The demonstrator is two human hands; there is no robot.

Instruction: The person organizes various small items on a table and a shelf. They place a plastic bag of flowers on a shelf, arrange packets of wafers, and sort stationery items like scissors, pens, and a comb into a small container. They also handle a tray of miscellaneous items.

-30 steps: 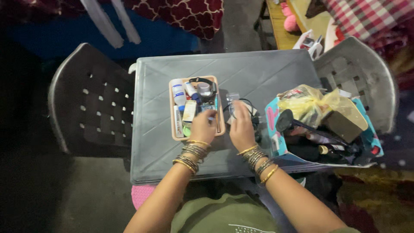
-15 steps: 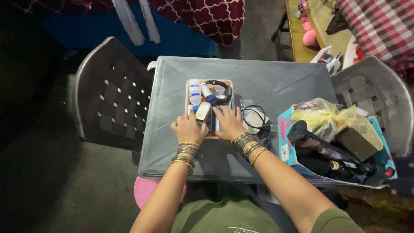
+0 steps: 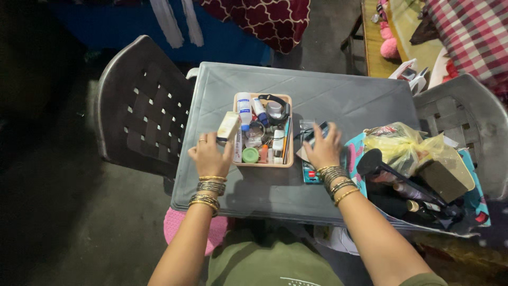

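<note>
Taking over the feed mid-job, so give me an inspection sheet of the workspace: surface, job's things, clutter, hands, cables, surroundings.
Surface: grey plastic table, bare at the far side.
Job's things: small cream box; tan tray of bottles and tubes.
Clutter: open box with yellow bag and dark tools.
Hands: left hand holds the cream box beside the tray; right hand rests on flat packets.
Cables: black cable by the right hand.
Surroundings: two dark chairs, patterned cloth.

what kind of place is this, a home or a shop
Probably a home, a living or bedroom corner. A grey plastic table stands between two plastic chairs, with patterned maroon fabric and a checked cloth behind. A small tray of toiletry tubes and a bag of cosmetics suggest personal belongings.
</note>
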